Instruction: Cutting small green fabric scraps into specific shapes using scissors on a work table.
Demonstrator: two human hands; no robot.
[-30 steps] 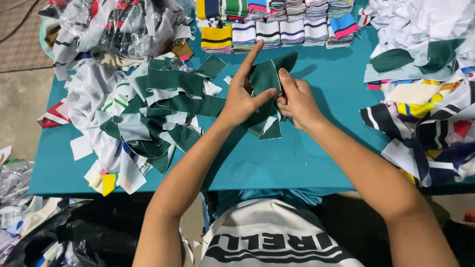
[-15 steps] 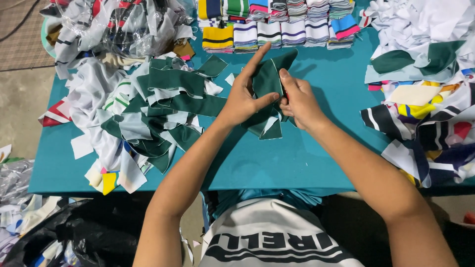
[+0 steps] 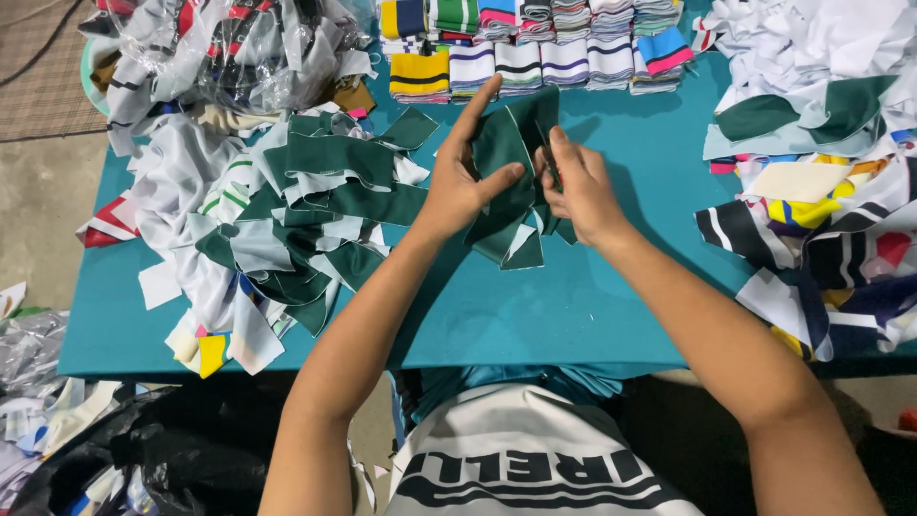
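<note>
Two hands at the teal bench [image 3: 611, 315]: left hand [image 3: 457, 186] and right hand [image 3: 581, 186], fingers closed, pinch a bundle of green fabric pieces [image 3: 511, 191] above the bench centre. Green-and-white scrap heap [image 3: 287, 220] lies left of the bundle; striped folded stacks [image 3: 535, 48] beyond it. Step judged: squaring pieces together.

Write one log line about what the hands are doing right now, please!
left hand: holds green cloth pieces | right hand: grips same pieces | below: teal table | left side: green scrap pile
</note>
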